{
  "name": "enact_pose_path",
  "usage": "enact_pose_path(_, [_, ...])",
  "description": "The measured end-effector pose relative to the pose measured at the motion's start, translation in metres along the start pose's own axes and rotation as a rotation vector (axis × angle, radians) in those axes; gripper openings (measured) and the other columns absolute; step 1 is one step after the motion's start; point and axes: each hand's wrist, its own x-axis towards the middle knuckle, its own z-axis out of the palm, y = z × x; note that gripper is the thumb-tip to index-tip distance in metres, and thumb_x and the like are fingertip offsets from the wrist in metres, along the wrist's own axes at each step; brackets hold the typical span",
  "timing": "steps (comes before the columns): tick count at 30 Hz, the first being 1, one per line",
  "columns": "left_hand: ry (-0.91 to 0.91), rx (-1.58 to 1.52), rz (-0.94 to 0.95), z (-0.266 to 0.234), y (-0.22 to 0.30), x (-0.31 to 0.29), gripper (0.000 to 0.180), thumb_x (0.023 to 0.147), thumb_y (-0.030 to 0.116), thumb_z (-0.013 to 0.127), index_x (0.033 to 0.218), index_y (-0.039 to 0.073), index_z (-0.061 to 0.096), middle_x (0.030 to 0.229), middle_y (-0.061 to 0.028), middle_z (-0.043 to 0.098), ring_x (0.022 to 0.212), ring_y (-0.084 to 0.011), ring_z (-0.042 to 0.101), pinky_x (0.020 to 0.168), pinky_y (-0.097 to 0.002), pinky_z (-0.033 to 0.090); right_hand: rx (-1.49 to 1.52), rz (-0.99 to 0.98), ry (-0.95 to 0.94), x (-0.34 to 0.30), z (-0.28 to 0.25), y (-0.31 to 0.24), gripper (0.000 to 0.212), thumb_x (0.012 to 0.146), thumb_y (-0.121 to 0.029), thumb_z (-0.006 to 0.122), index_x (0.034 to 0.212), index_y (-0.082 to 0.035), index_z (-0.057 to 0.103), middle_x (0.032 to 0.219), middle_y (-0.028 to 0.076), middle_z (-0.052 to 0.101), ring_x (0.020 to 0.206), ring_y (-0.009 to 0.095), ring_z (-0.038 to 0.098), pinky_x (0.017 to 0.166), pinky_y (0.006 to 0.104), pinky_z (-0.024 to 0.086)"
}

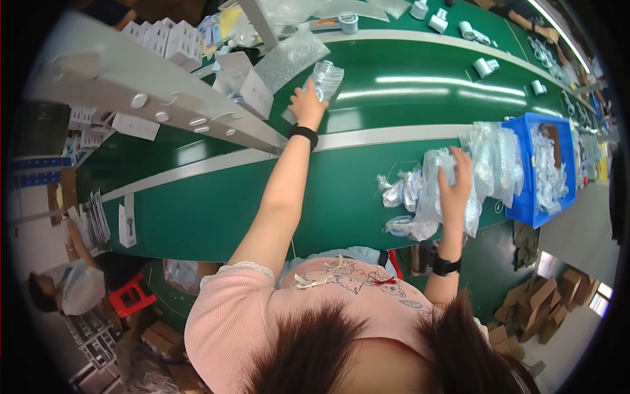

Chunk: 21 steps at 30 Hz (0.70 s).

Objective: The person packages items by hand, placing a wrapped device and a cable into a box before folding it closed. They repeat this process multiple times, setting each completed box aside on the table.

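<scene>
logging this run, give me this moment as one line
left hand: on wrapped item | right hand: at bubble bags | blue bin: farther right

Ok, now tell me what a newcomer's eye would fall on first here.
Probably the bright blue bin at the right end of the green table, with clear bags heaped beside it and the right hand spread at that heap. Next, the left hand, stretched far across to a clear bubble pack. Then the red stool on the floor at lower left.

Green tabletop (354, 184), whitish bags (489, 157), blue bin (523, 202)—pink shirt (226, 308), blue-patterned.
</scene>
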Motion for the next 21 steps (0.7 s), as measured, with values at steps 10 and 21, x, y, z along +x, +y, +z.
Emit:
enact_pose_path(10, [-0.239, -1.038, 0.488, -0.045, -0.024, -0.159, 0.058, 0.061, 0.017, 0.073, 0.107, 0.006, 0.041, 0.103, -0.0117, 0.052, 0.095, -0.0239, 0.052, 0.081, -0.0332, 0.042, 0.819, 0.13, -0.171, 0.017, 0.079, -0.089, 0.077, 0.069, -0.012, 0.069, 0.133, -0.009, 0.025, 0.127, 0.013, 0.036, 0.114, 0.023, 0.04, 0.094, 0.0349, 0.034])
enact_pose_path(21, [0.284, -1.033, 0.383, -0.154, -0.141, -0.222, 0.037, 0.073, 0.005, 0.063, 0.105, 0.003, 0.046, 0.107, -0.0113, 0.052, 0.103, -0.0214, 0.051, 0.09, -0.0325, 0.04, 0.891, -0.343, -0.28, -0.025, 0.116, -0.157, 0.045, 0.067, -0.003, 0.067, 0.105, -0.004, 0.044, 0.106, 0.01, 0.049, 0.098, 0.02, 0.048, 0.088, 0.0321, 0.036])
